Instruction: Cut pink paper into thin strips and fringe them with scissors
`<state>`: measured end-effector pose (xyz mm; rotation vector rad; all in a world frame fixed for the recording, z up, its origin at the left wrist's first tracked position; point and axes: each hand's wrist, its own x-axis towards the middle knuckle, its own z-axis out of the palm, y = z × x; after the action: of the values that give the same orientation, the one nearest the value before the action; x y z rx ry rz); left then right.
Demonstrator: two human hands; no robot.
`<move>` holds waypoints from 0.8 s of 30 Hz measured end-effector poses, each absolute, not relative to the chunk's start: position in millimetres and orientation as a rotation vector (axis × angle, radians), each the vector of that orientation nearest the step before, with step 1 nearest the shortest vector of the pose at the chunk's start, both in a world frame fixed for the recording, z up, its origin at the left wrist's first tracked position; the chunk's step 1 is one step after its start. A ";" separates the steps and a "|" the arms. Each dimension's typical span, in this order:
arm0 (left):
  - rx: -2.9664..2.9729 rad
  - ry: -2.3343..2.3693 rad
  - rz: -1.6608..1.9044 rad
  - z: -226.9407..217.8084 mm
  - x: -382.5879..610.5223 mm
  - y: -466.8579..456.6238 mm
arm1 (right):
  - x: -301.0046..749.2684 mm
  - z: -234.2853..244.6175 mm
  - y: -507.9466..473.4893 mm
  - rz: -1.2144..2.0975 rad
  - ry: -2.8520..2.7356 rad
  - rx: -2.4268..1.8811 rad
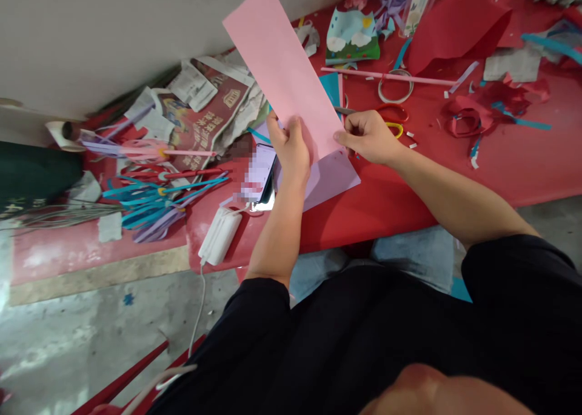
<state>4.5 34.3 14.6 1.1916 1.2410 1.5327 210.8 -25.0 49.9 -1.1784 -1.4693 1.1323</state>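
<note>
A long sheet of pink paper (pixel 286 63) is held up at a slant over the table by both hands. My left hand (pixel 291 145) grips its lower left edge, thumb on top and fingers mostly behind. At the lower right corner, my right hand (pixel 366 136) pinches the paper between thumb and fingers. Below lies a sheet of purple paper (pixel 334 179), partly covered by the pink one. Scissors with red and yellow handles (pixel 393 113) lie just beyond my right hand, their blades partly hidden. A piece of blue paper (pixel 334 88) shows behind the pink sheet.
A phone (pixel 261 169) and a white power strip (pixel 221 233) with a cable sit left of my left arm. Paper-strip flowers (pixel 150 200) and newspapers (pixel 204 106) cover the left side. A tape roll (pixel 395 86), a pink stick (pixel 409 79) and red scraps (pixel 468 115) lie farther right.
</note>
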 end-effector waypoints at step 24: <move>1.275 0.876 1.430 42.2 8.6 11.8 | 202.6 27.4 -34.7 0.423 -1.813 -0.898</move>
<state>8.6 11.8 42.2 1.2749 0.8763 1.4299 202.6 -34.7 27.4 -0.8979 -1.8131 0.4230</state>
